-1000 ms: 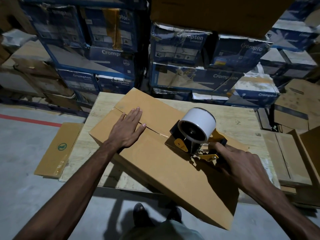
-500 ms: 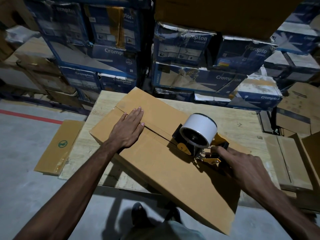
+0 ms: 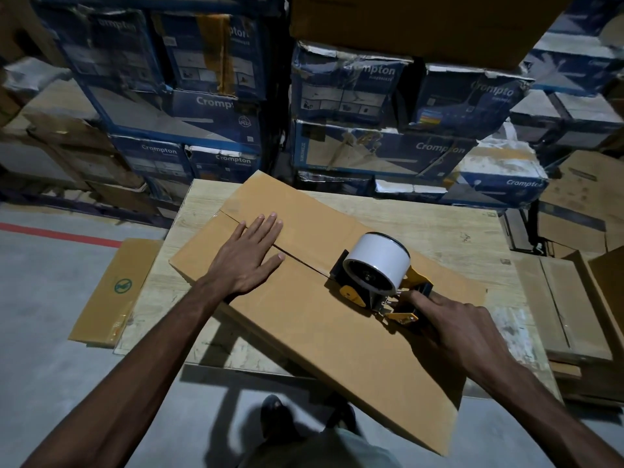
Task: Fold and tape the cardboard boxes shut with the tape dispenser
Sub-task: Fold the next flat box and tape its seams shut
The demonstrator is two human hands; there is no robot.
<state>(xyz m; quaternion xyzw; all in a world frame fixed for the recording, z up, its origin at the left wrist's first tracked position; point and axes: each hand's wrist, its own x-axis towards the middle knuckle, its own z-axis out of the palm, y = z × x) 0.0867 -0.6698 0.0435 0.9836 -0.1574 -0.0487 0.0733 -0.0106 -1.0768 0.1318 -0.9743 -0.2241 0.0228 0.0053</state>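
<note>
Slightly, the dispenser (image 3: 374, 268) had crept along the seam (image 3: 300, 260) toward the left hand (image 3: 246, 261), which lay flat with fingers spread across the seam near the box's (image 3: 320, 332) far end. The right hand (image 3: 462, 329) gripped the dispenser's handle near the box's right edge. Between left hand and dispenser the seam ran open. The box's near corner overhung the table (image 3: 439, 224) edge; bare tabletop lay beyond its right side, and blue cartons (image 3: 371, 153) stood stacked behind it.
</note>
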